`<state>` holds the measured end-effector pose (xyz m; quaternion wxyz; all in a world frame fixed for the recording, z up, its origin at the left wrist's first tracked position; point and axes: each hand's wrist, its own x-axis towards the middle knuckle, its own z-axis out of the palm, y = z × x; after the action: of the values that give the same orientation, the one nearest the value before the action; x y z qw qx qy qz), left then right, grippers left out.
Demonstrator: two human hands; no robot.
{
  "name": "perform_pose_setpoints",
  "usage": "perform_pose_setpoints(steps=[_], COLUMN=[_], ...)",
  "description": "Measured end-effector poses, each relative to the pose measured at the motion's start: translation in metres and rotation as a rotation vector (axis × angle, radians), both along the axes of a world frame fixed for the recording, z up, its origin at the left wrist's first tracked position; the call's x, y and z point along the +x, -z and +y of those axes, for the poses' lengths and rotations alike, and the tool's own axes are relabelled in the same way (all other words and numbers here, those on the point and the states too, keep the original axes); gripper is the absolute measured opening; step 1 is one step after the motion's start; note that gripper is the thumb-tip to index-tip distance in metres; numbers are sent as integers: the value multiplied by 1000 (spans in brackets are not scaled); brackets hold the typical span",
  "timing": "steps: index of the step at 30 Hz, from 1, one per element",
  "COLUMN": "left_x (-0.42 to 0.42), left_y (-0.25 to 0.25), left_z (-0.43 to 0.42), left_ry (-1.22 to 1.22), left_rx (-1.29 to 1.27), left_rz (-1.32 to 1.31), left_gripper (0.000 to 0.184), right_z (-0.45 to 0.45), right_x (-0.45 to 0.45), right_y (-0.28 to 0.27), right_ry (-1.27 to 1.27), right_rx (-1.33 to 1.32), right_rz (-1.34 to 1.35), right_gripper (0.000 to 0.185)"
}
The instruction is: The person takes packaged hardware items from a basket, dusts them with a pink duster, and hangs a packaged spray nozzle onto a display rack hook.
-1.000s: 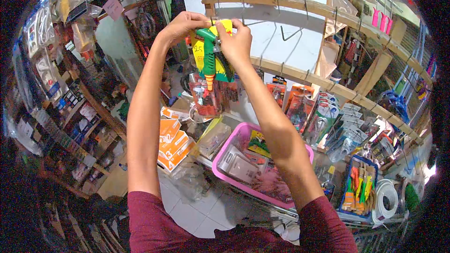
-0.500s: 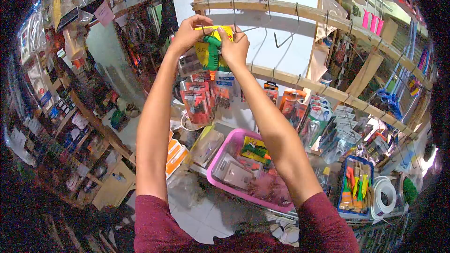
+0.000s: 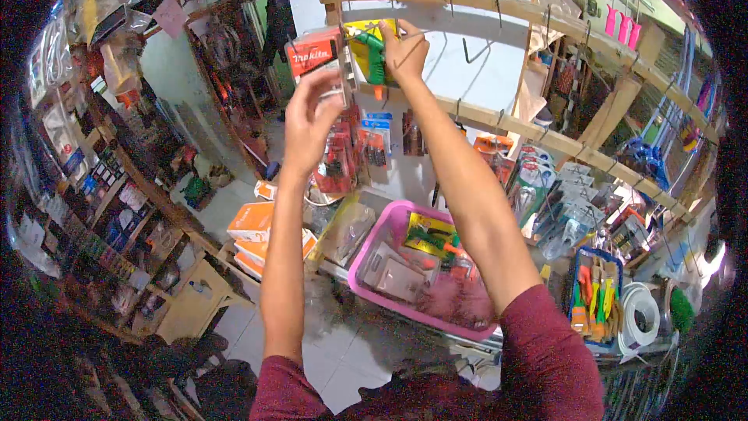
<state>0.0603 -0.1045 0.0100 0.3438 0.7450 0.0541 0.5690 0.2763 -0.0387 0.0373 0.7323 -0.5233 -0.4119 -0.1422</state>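
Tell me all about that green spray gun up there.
The green spray gun looks like plastic, its pale nozzle pointing left and its orange end downward. It lies against a yellow card before a white board. The right hand grips the card's upper right; whether it hangs from anything is unclear.

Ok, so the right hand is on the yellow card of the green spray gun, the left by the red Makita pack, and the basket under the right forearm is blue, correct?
Not quite: the head view shows that basket is pink, not blue. The right hand is on the yellow card of the green spray gun and the left hand by the red Makita pack, as you say.
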Motion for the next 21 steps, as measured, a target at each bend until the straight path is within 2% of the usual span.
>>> perform_pose_setpoints(steps=[1,3,5,7,9,12,14,15,18,20,21], left_x=[-9,-28,-48,-68,-78,-89,-95,-89,-76,-56,-45], left_y=[14,52,109,171,206,278,317,326,328,322,316], left_z=[-13,-40,-58,-82,-125,-156,-182,-193,-204,-205,-202], left_ry=[9,-57,-23,-77,-94,-97,-79,-77,-70,-121,-141], left_rx=[-48,-83,-226,-431,-680,-777,-934,-1027,-958,-829,-751], left_rz=[23,78,130,247,228,133,104,-9,180,253,287], left_gripper=[32,29,34,36,34,25,20,13,10,13,14], right_z=[-10,-11,-29,-90,-136,-244,-305,-332,-422,-462,-476], right_x=[0,5,4,-8,1,12,25,36,49,38,36], right_y=[3,22,43,69,121,170,199,221,270,278,285], right_ry=[-18,-143,-272,-297,-424,-533,-383,-305,-99,-185,-174], right_rx=[95,98,30,-117,-25,-222,-312,-386,-595,-651,-676], right_rz=[-112,-63,15,28,-10,125,202,211,230,455,468], right_gripper=[36,40,46,46,41,39,37,34,28,26,26])
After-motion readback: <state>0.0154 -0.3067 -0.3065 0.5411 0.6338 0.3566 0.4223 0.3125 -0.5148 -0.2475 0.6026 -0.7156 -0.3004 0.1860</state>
